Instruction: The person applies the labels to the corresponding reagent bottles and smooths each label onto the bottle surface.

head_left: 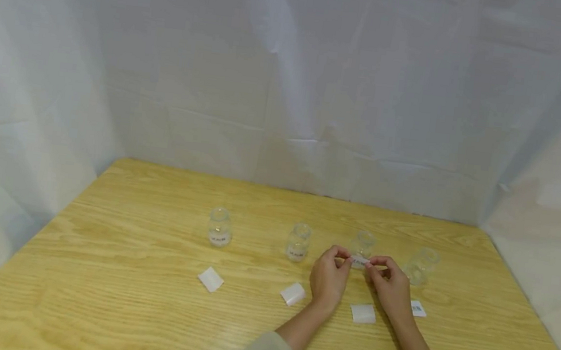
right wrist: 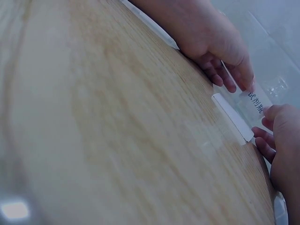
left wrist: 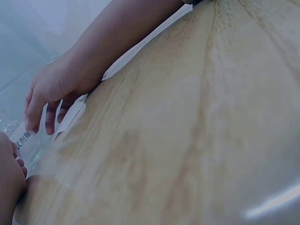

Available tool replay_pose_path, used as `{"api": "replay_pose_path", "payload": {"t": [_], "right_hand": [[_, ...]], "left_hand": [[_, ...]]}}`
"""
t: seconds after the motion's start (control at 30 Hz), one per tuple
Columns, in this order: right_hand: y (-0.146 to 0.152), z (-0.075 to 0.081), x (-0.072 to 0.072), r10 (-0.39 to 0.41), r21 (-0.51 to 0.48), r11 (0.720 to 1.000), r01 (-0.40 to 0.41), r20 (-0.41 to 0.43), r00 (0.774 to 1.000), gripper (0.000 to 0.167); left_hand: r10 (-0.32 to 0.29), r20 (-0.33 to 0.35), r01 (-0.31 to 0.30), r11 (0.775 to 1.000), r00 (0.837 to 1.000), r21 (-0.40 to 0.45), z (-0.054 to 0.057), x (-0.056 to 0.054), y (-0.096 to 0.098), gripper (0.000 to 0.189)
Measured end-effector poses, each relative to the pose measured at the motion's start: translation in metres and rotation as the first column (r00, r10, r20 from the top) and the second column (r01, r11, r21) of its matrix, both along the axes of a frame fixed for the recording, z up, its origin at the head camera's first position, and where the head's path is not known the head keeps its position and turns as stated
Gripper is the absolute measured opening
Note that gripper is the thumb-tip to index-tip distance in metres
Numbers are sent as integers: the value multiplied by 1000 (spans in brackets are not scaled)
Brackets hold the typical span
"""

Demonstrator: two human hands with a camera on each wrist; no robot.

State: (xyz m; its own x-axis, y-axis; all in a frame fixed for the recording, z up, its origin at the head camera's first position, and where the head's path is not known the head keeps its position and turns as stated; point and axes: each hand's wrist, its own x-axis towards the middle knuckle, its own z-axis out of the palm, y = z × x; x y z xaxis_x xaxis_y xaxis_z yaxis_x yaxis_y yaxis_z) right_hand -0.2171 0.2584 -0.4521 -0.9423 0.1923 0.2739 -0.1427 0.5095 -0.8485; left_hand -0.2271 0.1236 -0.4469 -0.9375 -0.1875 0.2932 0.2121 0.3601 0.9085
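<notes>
A small white label (head_left: 359,261) with printed dark characters lies against the front of a clear glass bottle (head_left: 365,241), the third from the left. My left hand (head_left: 329,279) pinches the label's left end between thumb and forefinger. At its right end, my right hand (head_left: 392,289) holds it the same way. In the right wrist view the label (right wrist: 257,102) stretches between the thumbs of both hands. The left wrist view shows the label (left wrist: 24,139) at its left edge, with the left hand (left wrist: 9,180) partly cut off there.
Two clear bottles with labels, one far left (head_left: 220,227) and one nearer (head_left: 299,242), stand on the wooden table (head_left: 116,295). A bottle (head_left: 421,266) is right of my hands. White paper pieces (head_left: 210,279) lie in front, and a printed label (head_left: 418,309) beside my right wrist.
</notes>
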Motion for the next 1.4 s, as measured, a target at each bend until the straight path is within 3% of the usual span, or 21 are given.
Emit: {"api": "replay_pose_path", "payload": {"t": [0.53,0.8,1.17,1.4], "right_hand": [[1,0,2,4,39,999,-3,-22,1000,15],[1,1,1,39,-6,999,-39,-5,999,19],[-16,32,16,70,-29,997,-70,-5,998,17],[-16,33,15,78,-65,995,-78,-1,997,17]], "left_hand": [[30,-31,-31,998,999,-56,-1,0,1,8],[18,-30,-20,998,999,-63,-2,0,2,5],[15,-28,-18,996,999,-85,-2,-1,2,7],[15,-30,-18,996,999,-83,-2,-1,2,7]]}}
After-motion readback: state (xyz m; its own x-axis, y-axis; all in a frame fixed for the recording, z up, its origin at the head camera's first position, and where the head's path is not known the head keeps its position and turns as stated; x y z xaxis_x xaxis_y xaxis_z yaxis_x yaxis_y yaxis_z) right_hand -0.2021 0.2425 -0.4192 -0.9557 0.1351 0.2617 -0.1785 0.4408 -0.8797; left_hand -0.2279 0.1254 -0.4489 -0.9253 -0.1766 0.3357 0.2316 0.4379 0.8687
